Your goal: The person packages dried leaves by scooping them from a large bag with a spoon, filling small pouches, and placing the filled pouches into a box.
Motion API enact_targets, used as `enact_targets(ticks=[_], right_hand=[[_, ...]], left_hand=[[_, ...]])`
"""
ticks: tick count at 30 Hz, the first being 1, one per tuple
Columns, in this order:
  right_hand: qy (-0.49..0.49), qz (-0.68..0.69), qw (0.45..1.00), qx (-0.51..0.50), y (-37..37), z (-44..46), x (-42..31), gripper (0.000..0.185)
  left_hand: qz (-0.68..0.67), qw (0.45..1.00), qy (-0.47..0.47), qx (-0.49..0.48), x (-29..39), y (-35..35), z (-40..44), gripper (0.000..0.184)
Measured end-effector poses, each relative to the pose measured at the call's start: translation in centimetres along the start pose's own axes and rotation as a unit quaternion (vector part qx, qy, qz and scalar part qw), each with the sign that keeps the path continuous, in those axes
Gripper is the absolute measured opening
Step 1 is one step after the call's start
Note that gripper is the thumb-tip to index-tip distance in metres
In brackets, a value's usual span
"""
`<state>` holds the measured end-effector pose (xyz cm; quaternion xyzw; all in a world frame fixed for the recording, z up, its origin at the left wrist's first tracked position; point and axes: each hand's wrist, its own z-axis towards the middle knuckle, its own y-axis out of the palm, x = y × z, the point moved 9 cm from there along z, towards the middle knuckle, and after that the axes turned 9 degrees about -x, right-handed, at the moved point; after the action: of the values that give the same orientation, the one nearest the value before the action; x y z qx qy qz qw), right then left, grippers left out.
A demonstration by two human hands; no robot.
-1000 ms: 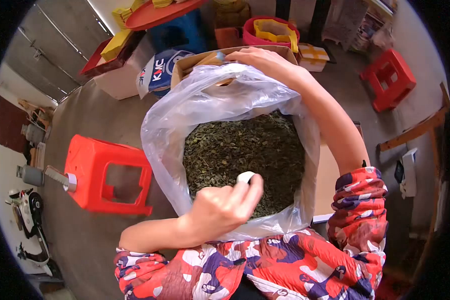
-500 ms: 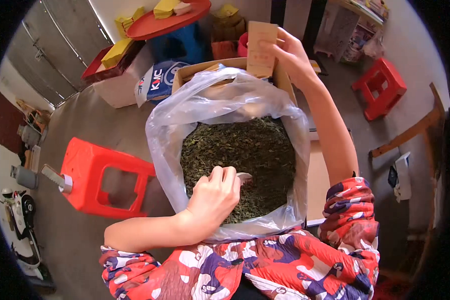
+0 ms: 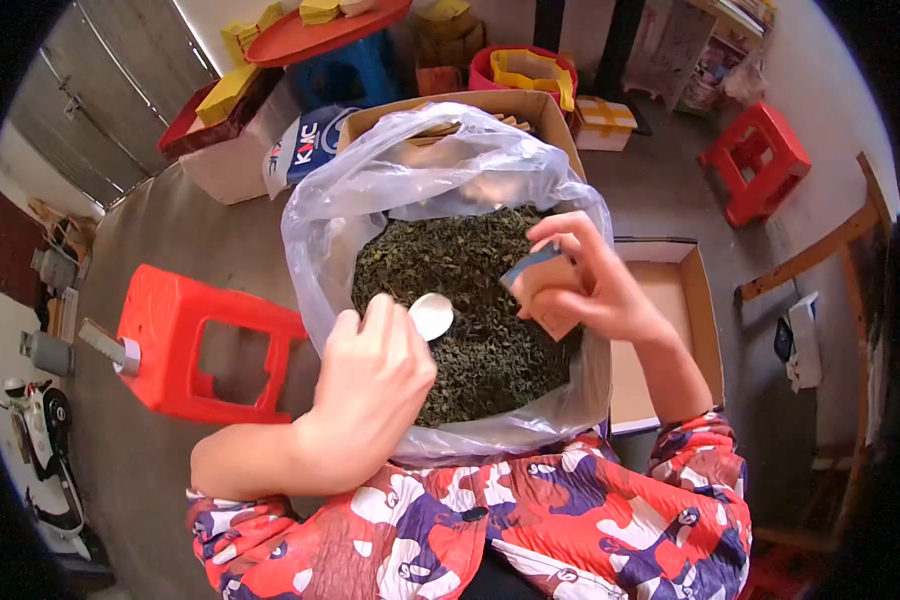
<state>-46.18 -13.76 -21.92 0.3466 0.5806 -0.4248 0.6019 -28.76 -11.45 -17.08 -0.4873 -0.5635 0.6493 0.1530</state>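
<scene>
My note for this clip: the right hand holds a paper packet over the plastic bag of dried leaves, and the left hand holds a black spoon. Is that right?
Not quite: the spoon in the left hand is white, as the head view shows. The right hand does hold a paper packet over the plastic bag of dried leaves.

The bag (image 3: 440, 180) is glossy, crinkled plastic; leaves (image 3: 470, 265) inside it look rough, the packet (image 3: 540, 274) over it matt paper.
</scene>
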Motion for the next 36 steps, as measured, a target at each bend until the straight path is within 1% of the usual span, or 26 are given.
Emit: enact_targets(ticks=[1,3,4,5,7,9,10,13,17,18,21,24,27,28,31,32,36], right_hand=[[0.034,-0.033,0.999,0.017,0.5,-0.4,0.9,0.062],[0.008,-0.074,0.997,-0.022,2.2,-1.0,0.2,0.057],[-0.093,-0.218,0.970,-0.047,2.7,-0.8,-0.4,0.046],[-0.099,-0.267,0.957,-0.057,3.2,-0.8,-1.1,0.037],[-0.081,-0.306,0.946,-0.066,4.0,-1.0,-0.5,0.032],[-0.028,-0.369,0.926,-0.076,4.4,-1.5,-0.7,0.033],[-0.001,-0.399,0.913,-0.081,4.6,-1.8,-0.5,0.035],[-0.079,-0.521,0.848,-0.058,5.9,-2.5,-1.1,0.041],[-0.127,-0.645,0.754,0.006,7.0,-3.2,-1.3,0.027],[-0.130,-0.654,0.745,0.015,7.0,-3.4,-1.4,0.019],[-0.127,-0.660,0.738,0.048,7.0,-3.8,-2.0,0.021],[-0.084,-0.656,0.749,0.044,7.5,-4.3,-1.6,0.028],[-0.039,-0.615,0.786,0.051,7.2,-4.1,-1.2,0.035],[-0.037,-0.630,0.773,0.057,7.0,-4.0,-0.6,0.036],[-0.050,-0.626,0.773,0.090,6.7,-3.7,-0.2,0.033],[-0.054,-0.598,0.795,0.086,6.5,-3.6,-0.2,0.031],[-0.047,-0.571,0.817,0.070,5.7,-3.5,-0.5,0.030]], left_hand=[[-0.012,1.000,0.004,-0.009,0.4,0.4,0.8,0.013],[-0.032,0.999,0.011,-0.025,1.4,1.8,2.8,0.017],[-0.044,0.999,0.006,0.003,1.8,2.4,4.1,0.016],[-0.055,0.998,0.002,0.031,2.0,3.2,5.4,0.015],[-0.115,0.992,0.004,0.043,1.5,4.5,6.7,0.018],[-0.160,0.985,0.011,0.066,0.5,4.4,6.8,0.021],[-0.189,0.980,0.017,0.056,0.1,4.1,6.3,0.024],[-0.202,0.978,0.004,0.058,-0.5,3.8,5.7,0.024],[-0.208,0.973,0.027,0.098,0.2,5.1,6.9,0.026],[-0.212,0.973,0.029,0.086,0.0,4.9,6.8,0.029],[-0.235,0.966,0.025,0.107,-1.3,4.0,5.7,0.032],[-0.265,0.957,0.021,0.112,-2.5,3.2,3.8,0.029],[-0.282,0.952,0.021,0.115,-3.2,2.5,2.2,0.028],[-0.286,0.951,0.022,0.115,-3.3,2.2,1.7,0.028],[-0.298,0.947,0.020,0.118,-3.7,1.6,0.6,0.028],[-0.303,0.946,0.018,0.116,-3.8,1.3,0.3,0.028],[-0.348,0.930,0.029,0.114,-3.9,0.6,-0.5,0.027]])
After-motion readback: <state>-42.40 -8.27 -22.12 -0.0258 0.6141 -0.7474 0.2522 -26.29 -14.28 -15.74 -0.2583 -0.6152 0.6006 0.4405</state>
